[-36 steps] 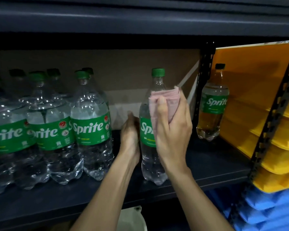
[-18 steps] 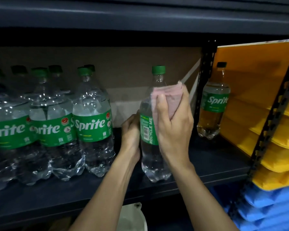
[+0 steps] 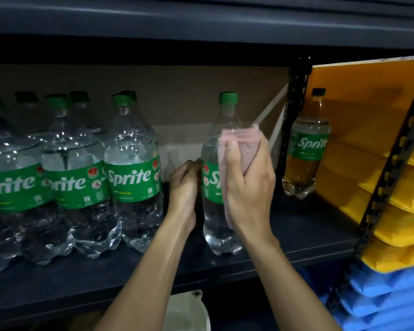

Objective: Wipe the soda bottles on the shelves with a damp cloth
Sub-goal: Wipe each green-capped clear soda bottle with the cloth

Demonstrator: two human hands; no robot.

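A clear Sprite bottle [image 3: 215, 225] with a green cap stands upright on the dark shelf [image 3: 304, 242] in the middle of the view. My left hand [image 3: 184, 187] grips its left side at the green label. My right hand [image 3: 249, 187] holds a folded pink cloth [image 3: 243, 144] pressed against the bottle's right shoulder and label. Several more Sprite bottles [image 3: 133, 173] stand in a tight group at the left. One more Sprite bottle [image 3: 306, 146] stands alone past the shelf post, at the right.
A black perforated upright post [image 3: 294, 111] separates the two shelf bays. Stacked yellow bins [image 3: 397, 211] and blue bins [image 3: 380, 299] fill the right side. Brown cardboard [image 3: 177, 96] backs the shelf. A white object [image 3: 187, 311] shows below the shelf edge.
The bottle has been turned between my hands, so the Sprite lettering faces front again after the barcode side showed. The cloth has slid slightly down the bottle's shoulder.
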